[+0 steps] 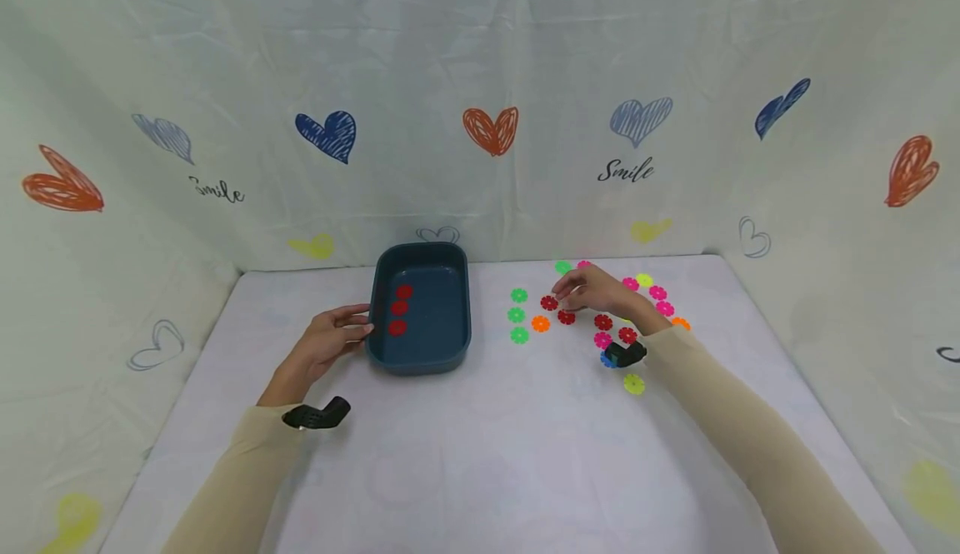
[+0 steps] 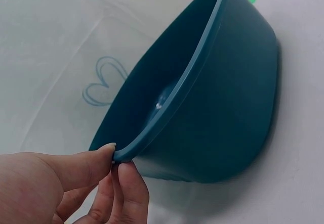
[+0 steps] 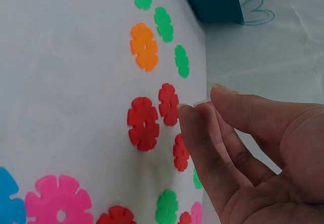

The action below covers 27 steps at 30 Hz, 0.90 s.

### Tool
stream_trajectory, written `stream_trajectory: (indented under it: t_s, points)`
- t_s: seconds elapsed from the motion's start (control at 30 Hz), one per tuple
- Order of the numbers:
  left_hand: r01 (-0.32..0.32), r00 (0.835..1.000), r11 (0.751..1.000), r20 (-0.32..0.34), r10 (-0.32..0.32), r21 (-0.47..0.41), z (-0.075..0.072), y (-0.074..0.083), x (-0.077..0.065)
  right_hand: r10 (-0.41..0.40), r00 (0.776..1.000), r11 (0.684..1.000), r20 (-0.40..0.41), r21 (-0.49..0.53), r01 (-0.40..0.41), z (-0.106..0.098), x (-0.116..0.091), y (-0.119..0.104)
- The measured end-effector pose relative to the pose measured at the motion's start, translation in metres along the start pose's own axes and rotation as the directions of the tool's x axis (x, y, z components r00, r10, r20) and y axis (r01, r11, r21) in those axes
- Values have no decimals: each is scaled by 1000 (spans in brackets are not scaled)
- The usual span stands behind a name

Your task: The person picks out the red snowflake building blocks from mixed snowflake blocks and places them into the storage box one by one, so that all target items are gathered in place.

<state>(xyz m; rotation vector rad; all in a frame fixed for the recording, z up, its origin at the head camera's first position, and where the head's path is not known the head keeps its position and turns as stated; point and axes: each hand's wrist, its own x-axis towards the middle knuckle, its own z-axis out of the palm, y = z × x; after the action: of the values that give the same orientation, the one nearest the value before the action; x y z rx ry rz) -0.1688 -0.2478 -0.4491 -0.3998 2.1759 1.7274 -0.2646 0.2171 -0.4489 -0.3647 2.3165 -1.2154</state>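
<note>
My left hand (image 1: 327, 340) pinches the rim of a dark teal plastic tub (image 1: 420, 368) at its left side. In the left wrist view, the thumb and fingers (image 2: 132, 188) grip the tub's edge. Three red flower-shaped discs (image 1: 399, 307) lie inside the tub. My right hand (image 1: 597, 289) hovers just over more red notched discs (image 3: 143, 124) on the table. Its fingers (image 3: 202, 148) are bent, with a gap between thumb and fingertips and nothing visible in it. A red disc (image 1: 549, 303) lies near those fingertips.
Green discs (image 1: 517, 315) form a column right of the tub, beside an orange disc (image 1: 541, 324). Pink discs (image 1: 658, 292), a yellow disc (image 1: 633, 384) and a blue disc (image 1: 607, 360) lie around the right forearm. A heart-printed sheet (image 1: 487, 54) hangs behind the white table (image 1: 480, 454).
</note>
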Motion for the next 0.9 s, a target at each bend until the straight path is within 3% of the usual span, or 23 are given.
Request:
stream_trajectory:
  t_s: [0.4, 0.9]
  points:
    - [5, 1000, 1000, 3, -5, 3, 0, 2, 0, 6, 999, 999, -35, -42, -7, -4, -5, 25]
    - [26, 1000, 1000, -2, -26, 2, -1, 3, -2, 43, 996, 996, -84, -71, -49, 1, -1, 32]
